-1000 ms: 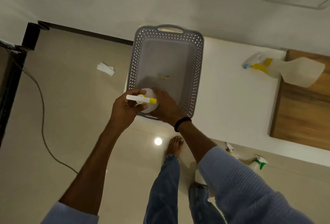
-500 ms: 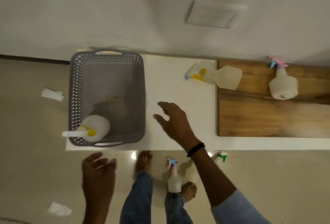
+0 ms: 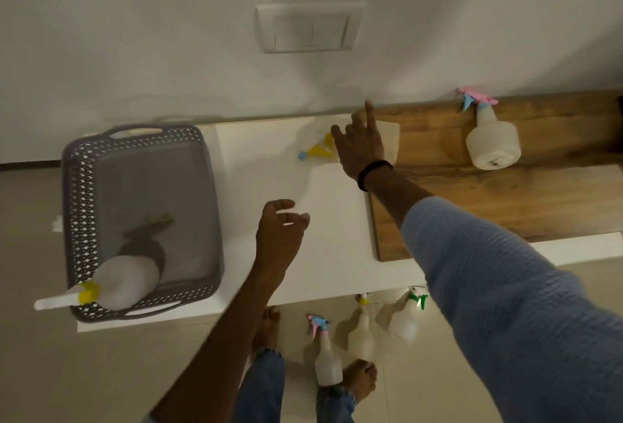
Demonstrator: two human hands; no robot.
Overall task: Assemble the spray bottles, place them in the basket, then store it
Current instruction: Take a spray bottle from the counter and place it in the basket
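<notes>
**One bottle is in, and the hand goes for the next**

The right hand (image 3: 359,149) is open with fingers spread, right over the cloudy plastic spray bottle with a yellow and blue top (image 3: 318,150) lying on the white counter (image 3: 333,220). It holds nothing yet. The left hand (image 3: 279,230) is open and empty too, nearer the person.

A second ago both hands were at the grey plastic basket with holes (image 3: 81,220), far to the left. Now the first white bottle with a yellow collar (image 3: 126,281) lies inside it alone. So one bottle is done.

To the right, a bottle with a pink and blue top (image 3: 492,142) waits on the brown wooden board (image 3: 505,206). More bottles stand on the floor.
</notes>
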